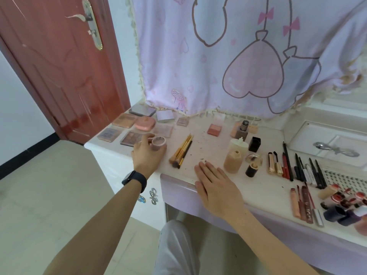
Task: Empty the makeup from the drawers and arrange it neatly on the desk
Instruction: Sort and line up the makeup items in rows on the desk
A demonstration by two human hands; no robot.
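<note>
The left hand (148, 155) fingers grasp a small round jar (157, 143) on the worktop (258, 187); the right hand (215, 185) lies flat, fingers released.

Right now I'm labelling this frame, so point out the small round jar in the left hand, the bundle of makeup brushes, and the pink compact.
small round jar (158, 143): head view, on its side wall.
makeup brushes (181, 151): head view, on the gold handles.
pink compact (145, 123): head view, on its lid.

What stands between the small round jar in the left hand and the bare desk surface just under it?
Nothing visible does. The left hand holds the small round jar at the desk surface, beside the palettes and left of the brushes.
</note>
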